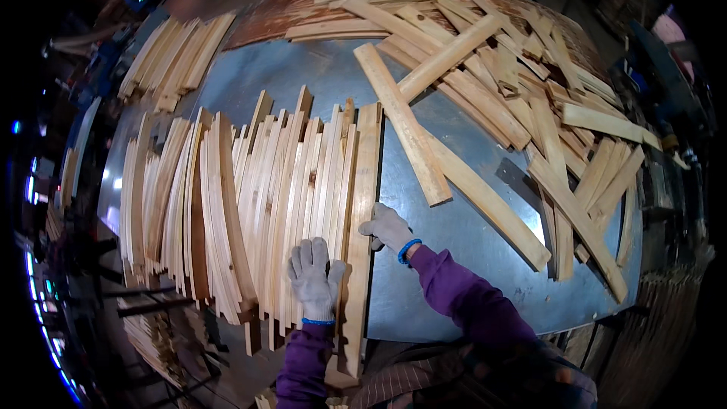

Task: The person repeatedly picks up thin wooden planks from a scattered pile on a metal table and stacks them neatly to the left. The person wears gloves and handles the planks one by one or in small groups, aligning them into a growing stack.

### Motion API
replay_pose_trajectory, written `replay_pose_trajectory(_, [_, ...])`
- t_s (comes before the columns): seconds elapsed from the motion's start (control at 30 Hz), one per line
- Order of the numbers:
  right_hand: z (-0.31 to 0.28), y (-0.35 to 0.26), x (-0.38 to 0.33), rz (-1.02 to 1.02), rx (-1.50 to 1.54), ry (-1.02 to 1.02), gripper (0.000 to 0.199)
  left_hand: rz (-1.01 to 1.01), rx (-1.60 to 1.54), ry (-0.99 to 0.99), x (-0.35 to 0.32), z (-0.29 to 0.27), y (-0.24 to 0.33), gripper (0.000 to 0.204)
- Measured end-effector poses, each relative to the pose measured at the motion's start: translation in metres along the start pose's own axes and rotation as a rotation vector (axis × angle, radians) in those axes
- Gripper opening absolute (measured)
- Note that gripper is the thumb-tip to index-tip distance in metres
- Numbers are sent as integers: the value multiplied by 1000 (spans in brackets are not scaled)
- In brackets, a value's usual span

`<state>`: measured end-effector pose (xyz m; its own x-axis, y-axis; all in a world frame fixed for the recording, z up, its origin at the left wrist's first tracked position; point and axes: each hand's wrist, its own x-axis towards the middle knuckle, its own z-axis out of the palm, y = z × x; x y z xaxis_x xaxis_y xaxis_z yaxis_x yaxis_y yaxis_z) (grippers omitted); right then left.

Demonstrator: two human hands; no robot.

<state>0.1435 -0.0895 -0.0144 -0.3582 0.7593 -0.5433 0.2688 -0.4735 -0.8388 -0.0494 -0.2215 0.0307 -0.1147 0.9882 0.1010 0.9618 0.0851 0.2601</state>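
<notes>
My left hand (313, 276), in a pale work glove with a blue cuff, lies spread on top of a row of narrow wooden slats (291, 174) set side by side. My right hand (391, 227), gloved the same way, has its fingers bent round the right edge of a wider wooden board (365, 174). This board lies lengthwise against the right end of the row, and its near end juts past the table's front edge. The undersides of my right fingers are partly hidden. Purple sleeves cover both forearms.
A heap of loose boards (485, 98) lies crisscrossed over the right and far side of the metal table (424, 280). One board (401, 121) slants close to the row. More slats (178, 60) are bunched at the far left. Under the front left edge, a wood stack (155, 344) stands.
</notes>
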Motion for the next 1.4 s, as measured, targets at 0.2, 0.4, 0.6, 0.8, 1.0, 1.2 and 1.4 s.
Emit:
replay_pose_trajectory(0.2, [-45,-54,-49,-249,-9,268,40,96,-37,104,7,-1,1,56])
replay_pose_trajectory(0.4, [-159,-100,-193,-296,-45,691,49,49,-27,-59,5,-7,13,59])
replay_pose_trajectory(0.6, [-247,-34,-422,-276,187,1103,54,229,200,93,-10,28,-11,45])
replay_pose_trajectory(0.8, [-263,129,-628,-282,377,1567,60,858,60,118,-11,-1,104,24])
replay_pose_trajectory(1.0, [-292,416,-735,406,401,1864,42,978,-6,-251,-52,71,341,23])
replay_pose_trajectory(1.2, [-352,595,-688,1123,242,1657,41,977,73,-386,-69,121,448,24])
replay_pose_trajectory(1.4, [-412,616,-608,1074,357,1482,40,881,141,-388,-51,145,457,27])
